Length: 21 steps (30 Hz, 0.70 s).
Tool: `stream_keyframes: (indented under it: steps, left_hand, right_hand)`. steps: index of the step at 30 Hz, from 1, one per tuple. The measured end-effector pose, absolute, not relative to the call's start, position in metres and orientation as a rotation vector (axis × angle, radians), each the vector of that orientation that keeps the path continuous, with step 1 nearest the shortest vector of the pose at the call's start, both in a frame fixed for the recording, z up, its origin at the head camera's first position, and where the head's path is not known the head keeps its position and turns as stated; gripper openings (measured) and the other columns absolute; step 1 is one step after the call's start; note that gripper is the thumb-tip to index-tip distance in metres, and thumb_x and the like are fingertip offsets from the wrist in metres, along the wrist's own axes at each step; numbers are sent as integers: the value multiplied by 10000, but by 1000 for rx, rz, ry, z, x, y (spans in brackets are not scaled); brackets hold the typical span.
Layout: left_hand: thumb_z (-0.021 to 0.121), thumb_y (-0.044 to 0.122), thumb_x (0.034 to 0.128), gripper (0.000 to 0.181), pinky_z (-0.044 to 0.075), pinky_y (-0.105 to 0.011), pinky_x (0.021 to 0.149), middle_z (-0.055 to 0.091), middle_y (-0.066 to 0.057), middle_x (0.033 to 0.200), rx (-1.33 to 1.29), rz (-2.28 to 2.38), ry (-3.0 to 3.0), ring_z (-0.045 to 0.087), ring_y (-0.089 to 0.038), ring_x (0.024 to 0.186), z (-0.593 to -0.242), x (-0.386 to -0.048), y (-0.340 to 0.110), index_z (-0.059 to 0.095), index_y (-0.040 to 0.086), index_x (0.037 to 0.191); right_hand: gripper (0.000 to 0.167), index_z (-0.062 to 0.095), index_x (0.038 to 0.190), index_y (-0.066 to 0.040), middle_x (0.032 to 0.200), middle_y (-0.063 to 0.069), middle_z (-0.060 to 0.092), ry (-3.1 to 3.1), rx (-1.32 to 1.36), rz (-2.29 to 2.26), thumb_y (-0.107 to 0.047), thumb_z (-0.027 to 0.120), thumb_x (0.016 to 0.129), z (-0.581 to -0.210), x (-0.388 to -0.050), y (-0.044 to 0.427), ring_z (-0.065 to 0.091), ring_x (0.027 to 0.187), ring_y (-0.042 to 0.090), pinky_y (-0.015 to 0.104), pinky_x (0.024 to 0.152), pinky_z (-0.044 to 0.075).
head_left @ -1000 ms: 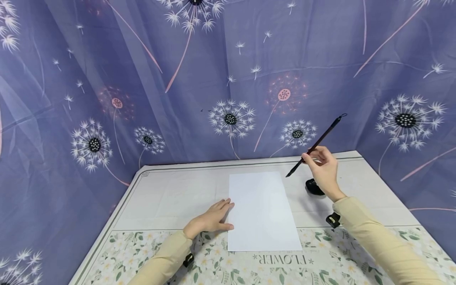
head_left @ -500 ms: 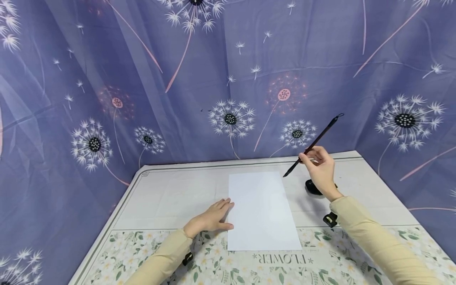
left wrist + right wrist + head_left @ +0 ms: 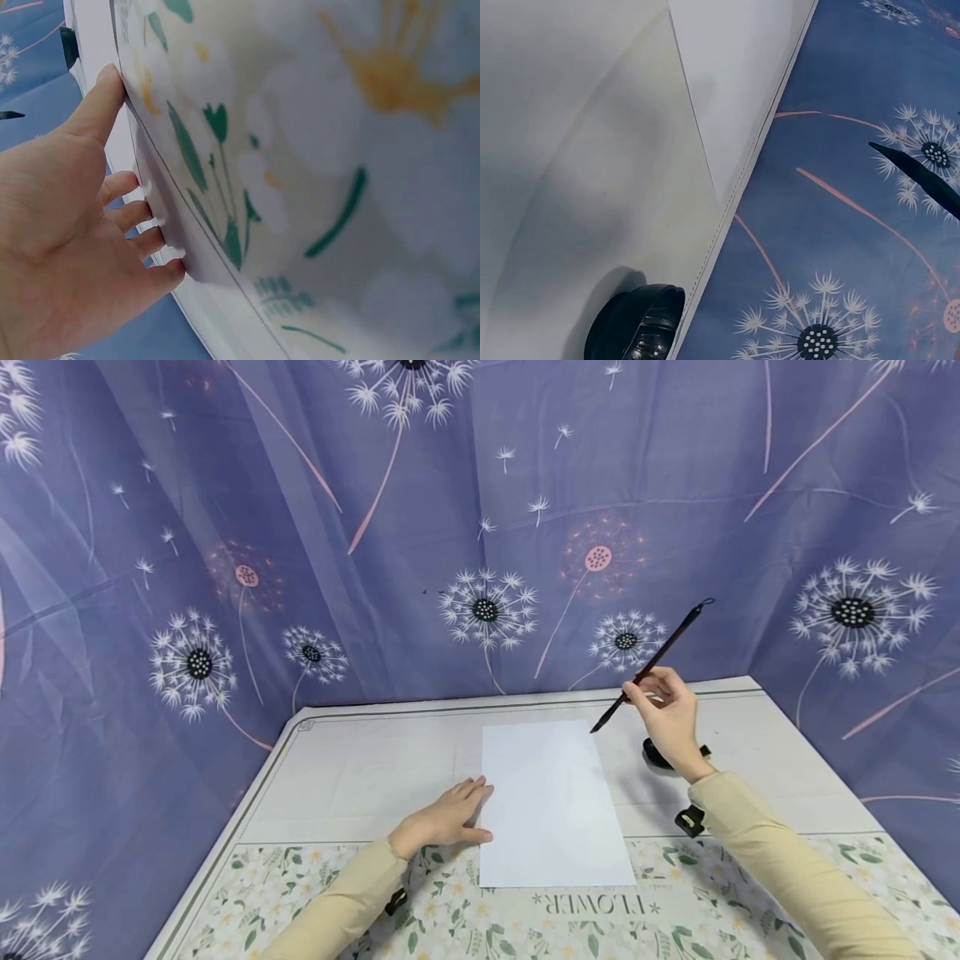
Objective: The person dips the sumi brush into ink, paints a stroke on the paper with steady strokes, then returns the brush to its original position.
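Observation:
A dark writing brush (image 3: 678, 633) slants in my right hand (image 3: 671, 718), pinched between thumb and fingers. Its dark tip points down at the upper right corner of a blank white sheet of paper (image 3: 551, 802); whether it touches I cannot tell. In the right wrist view the brush tip (image 3: 919, 176) shows at the right edge, with the paper (image 3: 735, 67) at the top. My left hand (image 3: 450, 817) rests with fingers extended at the paper's left edge; its thumb and fingers (image 3: 96, 109) touch the table. Partly hidden behind my right wrist is a small black ink dish (image 3: 656, 755).
The table (image 3: 360, 777) has a white cover with a flowered front band and printed lettering below the paper. A purple dandelion curtain (image 3: 420, 527) closes off the back and sides. In the right wrist view the ink dish (image 3: 634, 322) sits near the table's back edge.
My right hand has drifted a little to the left with the brush, bringing the tip from beside the paper to its upper right corner. My left hand and the paper have stayed in place.

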<state>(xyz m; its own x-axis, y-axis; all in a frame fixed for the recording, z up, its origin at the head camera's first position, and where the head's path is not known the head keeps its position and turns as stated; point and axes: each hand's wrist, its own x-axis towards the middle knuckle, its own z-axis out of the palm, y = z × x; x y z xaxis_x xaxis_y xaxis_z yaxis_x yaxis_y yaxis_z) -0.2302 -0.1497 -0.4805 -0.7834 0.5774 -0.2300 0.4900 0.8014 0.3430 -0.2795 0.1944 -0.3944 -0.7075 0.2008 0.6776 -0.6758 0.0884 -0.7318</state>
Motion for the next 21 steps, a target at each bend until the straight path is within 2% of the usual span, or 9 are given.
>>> stream_keyframes:
  steps: [21]
  left_hand:
    - [605,484,912,860,197,-512,1210,141,-184,1615,790,399,2671,157,-379,1487,-481,-229,-150,207,39,1531]
  right_hand:
    - [216,531,984,235,750,-33,662,-1671,558,1759,181,645,808,-396,-282,182,666,732,32,172,695,580]
